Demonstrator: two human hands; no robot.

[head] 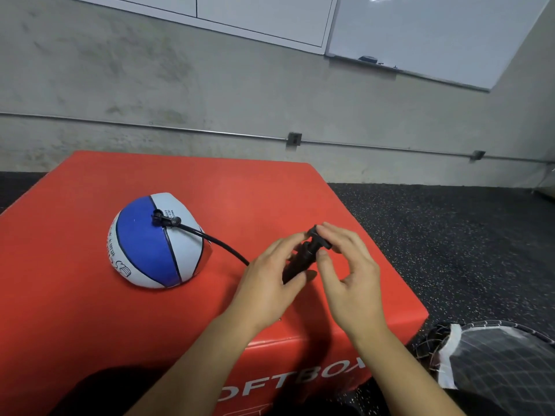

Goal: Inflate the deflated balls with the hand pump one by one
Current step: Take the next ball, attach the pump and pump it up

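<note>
We see a blue-and-white ball (156,241), half collapsed into a dome, sitting on the left part of a red box (90,310). A black hose (216,242) runs from the valley on its top across the box to a black pump (303,256). Our left hand (270,283) grips the pump's barrel, fingers and thumb curled round it. Our right hand (345,271) pinches the T-handle at the pump's top between thumb and forefinger, the other fingers loosely curled. A mesh bag (495,361) lies on the dark floor (450,235) right of the box.
</note>
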